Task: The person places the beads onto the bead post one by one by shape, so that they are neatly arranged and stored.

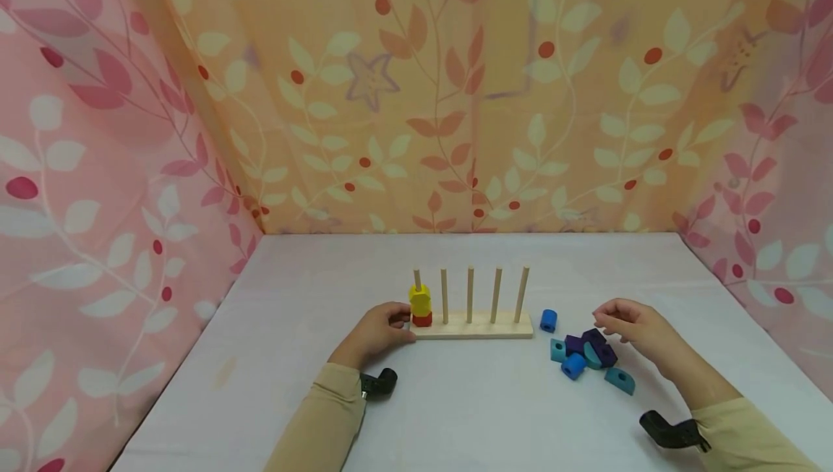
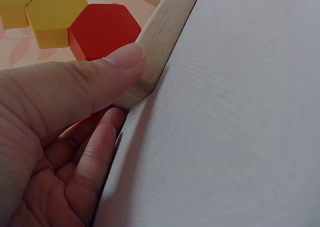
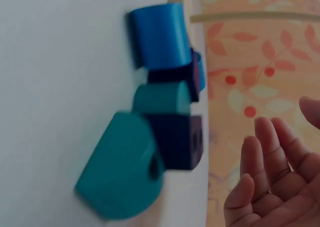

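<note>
A wooden peg board (image 1: 473,335) with several upright pegs stands on the table, and my left hand (image 1: 379,329) grips its left end. In the left wrist view the thumb (image 2: 112,72) presses the board's edge while the other fingers curl behind its corner. Yellow blocks (image 1: 420,301) sit above a red block (image 1: 422,320) on the leftmost peg. My right hand (image 1: 638,327) hovers beside a loose pile, fingers relaxed and holding nothing. In that pile lie dark purple blocks (image 3: 175,142), blue blocks (image 1: 574,366) and a teal half-round block (image 1: 620,381).
A single blue block (image 1: 549,321) lies near the board's right end. White cloth covers the table (image 1: 468,407). Patterned curtains (image 1: 416,96) enclose the back and both sides. Black wrist cameras (image 1: 670,431) stick out near the sleeves.
</note>
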Available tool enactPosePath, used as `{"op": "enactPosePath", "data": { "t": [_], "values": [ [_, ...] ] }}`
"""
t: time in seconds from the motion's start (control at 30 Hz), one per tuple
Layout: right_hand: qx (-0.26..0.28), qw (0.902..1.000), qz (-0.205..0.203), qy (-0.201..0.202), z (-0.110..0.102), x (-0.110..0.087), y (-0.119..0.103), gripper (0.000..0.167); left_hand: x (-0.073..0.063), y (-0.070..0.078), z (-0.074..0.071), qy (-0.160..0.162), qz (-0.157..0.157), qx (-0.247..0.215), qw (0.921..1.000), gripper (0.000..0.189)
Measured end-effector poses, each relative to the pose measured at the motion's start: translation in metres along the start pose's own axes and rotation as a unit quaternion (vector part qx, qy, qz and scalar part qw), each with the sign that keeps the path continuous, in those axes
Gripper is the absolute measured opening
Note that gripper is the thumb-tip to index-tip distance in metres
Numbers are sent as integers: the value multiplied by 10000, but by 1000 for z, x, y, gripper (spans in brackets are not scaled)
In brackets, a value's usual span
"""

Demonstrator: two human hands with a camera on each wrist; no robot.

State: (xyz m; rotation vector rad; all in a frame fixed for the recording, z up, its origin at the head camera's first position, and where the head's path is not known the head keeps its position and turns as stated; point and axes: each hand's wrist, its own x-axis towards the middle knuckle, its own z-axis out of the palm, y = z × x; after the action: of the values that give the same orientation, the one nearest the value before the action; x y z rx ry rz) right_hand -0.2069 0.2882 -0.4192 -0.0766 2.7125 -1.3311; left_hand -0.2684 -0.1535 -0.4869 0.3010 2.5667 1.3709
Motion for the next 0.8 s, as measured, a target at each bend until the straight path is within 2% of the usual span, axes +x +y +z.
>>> {"op": "enactPosePath", "data": {
  "t": [0.2,0.4,0.5,0.8],
  "values": [
    [-302,9993,220,-68,-7,-3,19,39,0,1,0,29,1,27,10000,52],
    [-280,9973,576,-369,-8,-4,32,31,-1,0,0,-1,-20,-15,10000,53],
    [-268,9965,575,-543,-7,-3,35,29,-1,0,0,-15,-10,-12,10000,54],
    [-392,9955,493,-712,-4,-3,35,32,-1,3,-1,-6,0,19,10000,54]
  ]
}}
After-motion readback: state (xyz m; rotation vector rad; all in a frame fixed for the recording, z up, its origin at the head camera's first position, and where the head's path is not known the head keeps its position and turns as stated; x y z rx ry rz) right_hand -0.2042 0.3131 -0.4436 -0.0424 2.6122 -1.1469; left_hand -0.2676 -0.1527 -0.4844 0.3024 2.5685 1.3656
